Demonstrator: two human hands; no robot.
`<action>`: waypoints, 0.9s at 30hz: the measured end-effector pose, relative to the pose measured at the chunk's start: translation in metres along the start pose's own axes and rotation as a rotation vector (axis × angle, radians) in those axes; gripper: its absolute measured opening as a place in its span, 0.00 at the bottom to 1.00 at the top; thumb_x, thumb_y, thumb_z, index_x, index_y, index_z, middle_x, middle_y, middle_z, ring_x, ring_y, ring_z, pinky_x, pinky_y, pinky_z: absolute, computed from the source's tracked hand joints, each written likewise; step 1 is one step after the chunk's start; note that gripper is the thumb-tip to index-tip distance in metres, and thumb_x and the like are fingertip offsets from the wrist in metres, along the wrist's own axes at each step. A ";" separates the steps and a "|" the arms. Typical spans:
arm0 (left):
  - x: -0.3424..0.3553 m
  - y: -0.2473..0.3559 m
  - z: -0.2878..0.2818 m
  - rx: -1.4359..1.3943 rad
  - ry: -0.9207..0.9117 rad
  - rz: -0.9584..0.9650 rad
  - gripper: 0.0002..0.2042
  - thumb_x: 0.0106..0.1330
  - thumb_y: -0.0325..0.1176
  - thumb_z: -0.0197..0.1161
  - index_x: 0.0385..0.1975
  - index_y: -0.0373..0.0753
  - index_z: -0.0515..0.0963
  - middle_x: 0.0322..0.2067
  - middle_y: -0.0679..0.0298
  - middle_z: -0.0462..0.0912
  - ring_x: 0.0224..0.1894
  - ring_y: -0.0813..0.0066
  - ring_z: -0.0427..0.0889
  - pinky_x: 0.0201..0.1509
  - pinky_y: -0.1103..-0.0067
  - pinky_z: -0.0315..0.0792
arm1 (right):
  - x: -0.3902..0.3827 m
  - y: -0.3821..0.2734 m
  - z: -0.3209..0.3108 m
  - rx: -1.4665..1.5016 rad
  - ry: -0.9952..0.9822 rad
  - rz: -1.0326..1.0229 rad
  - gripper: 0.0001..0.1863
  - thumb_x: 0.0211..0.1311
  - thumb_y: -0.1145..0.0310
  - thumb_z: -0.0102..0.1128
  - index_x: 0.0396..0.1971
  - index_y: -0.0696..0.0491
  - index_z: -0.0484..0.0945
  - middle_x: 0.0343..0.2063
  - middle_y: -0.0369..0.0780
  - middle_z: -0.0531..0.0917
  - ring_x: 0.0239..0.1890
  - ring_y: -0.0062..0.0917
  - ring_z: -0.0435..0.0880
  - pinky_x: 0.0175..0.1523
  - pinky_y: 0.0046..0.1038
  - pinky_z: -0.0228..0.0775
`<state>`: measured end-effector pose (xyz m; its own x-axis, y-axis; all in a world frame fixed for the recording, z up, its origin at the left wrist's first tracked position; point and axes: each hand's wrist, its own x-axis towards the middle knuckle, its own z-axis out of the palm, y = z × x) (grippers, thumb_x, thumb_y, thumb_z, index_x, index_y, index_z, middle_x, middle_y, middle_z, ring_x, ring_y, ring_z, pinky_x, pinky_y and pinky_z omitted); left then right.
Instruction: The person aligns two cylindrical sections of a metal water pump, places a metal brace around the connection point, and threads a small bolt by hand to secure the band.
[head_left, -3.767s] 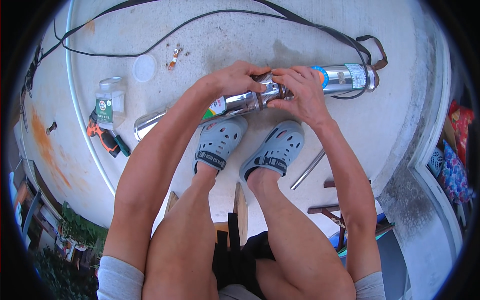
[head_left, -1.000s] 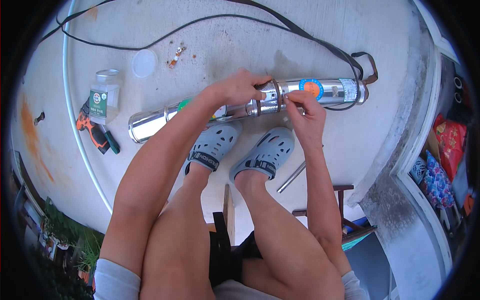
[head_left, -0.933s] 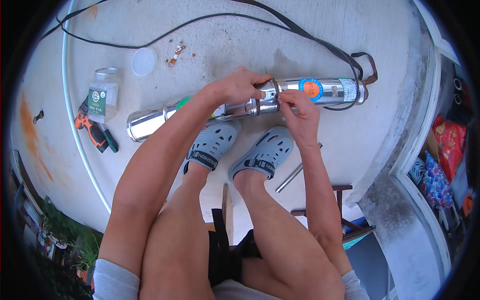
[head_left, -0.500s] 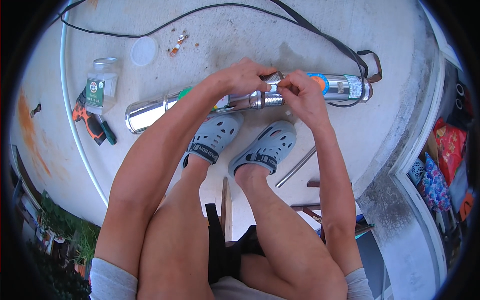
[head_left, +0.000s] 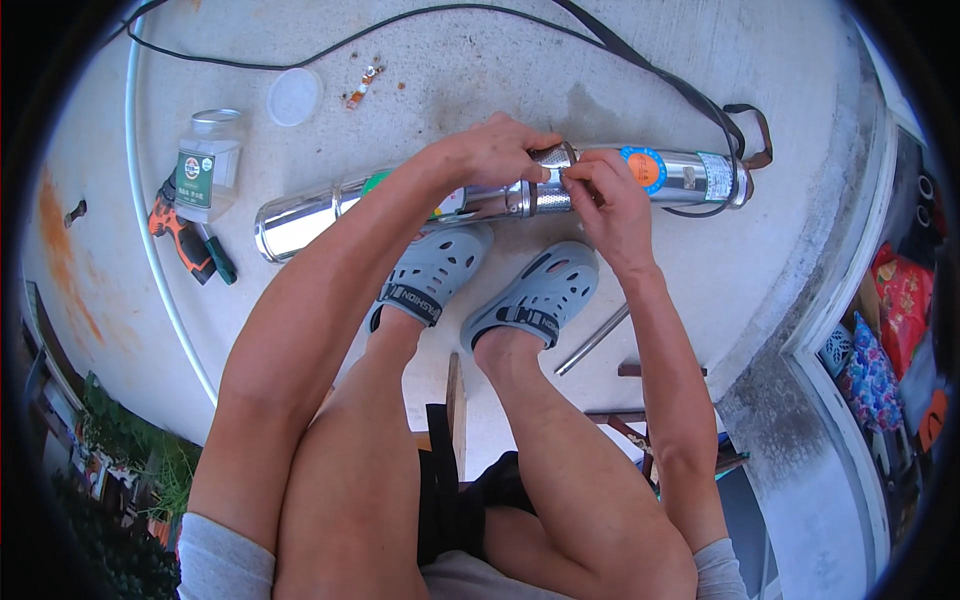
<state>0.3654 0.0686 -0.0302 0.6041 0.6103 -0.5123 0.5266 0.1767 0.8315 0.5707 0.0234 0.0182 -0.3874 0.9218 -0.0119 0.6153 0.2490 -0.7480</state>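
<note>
A long shiny steel submersible pump (head_left: 300, 224) lies across the ground beyond my shoes, with round stickers and a label on its casing. Around its middle is a perforated metal strainer (head_left: 552, 201). My left hand (head_left: 497, 152) reaches over the casing from the left, its thumb and forefinger closed on the strainer, one on either side of its upper part. Just right of it, my right hand (head_left: 618, 210) pinches at the strainer's right end. What lies between those fingertips is too small to make out. A black cable (head_left: 690, 105) runs to the pump's right end.
At left are a clear jar (head_left: 208, 165) with a green label, an orange-and-black power drill (head_left: 180, 235) and a white hose (head_left: 150, 240). A round white lid (head_left: 295, 97) lies beyond. A metal rod (head_left: 592, 340) rests near my right shoe (head_left: 540, 290). Bags (head_left: 870, 375) sit far right.
My right hand has shifted slightly to the right along the strainer, and its fingers have changed position. The left hand keeps nearly the same grip. The pump lies as before.
</note>
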 end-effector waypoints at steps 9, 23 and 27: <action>0.000 0.004 -0.002 -0.042 -0.036 -0.018 0.33 0.58 0.37 0.63 0.65 0.29 0.69 0.59 0.44 0.78 0.60 0.56 0.79 0.67 0.72 0.67 | 0.006 0.000 -0.003 0.249 -0.043 0.341 0.05 0.55 0.79 0.67 0.31 0.58 0.79 0.33 0.37 0.77 0.25 0.20 0.77 0.32 0.22 0.69; 0.000 0.007 -0.004 -0.027 -0.056 -0.039 0.33 0.59 0.38 0.63 0.66 0.30 0.69 0.61 0.45 0.77 0.62 0.57 0.77 0.68 0.73 0.66 | -0.004 0.000 0.008 0.140 0.062 0.223 0.07 0.57 0.77 0.68 0.35 0.57 0.80 0.38 0.40 0.80 0.31 0.30 0.82 0.36 0.26 0.75; -0.001 0.007 -0.006 -0.043 -0.065 -0.049 0.33 0.59 0.37 0.63 0.66 0.30 0.69 0.61 0.45 0.76 0.63 0.57 0.77 0.69 0.73 0.65 | -0.005 0.001 0.004 0.235 0.030 0.286 0.07 0.57 0.77 0.67 0.35 0.57 0.80 0.38 0.41 0.80 0.32 0.31 0.82 0.36 0.27 0.75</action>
<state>0.3655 0.0737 -0.0225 0.6169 0.5488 -0.5642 0.5309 0.2391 0.8130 0.5708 0.0175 0.0153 -0.2003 0.9533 -0.2262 0.5201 -0.0922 -0.8491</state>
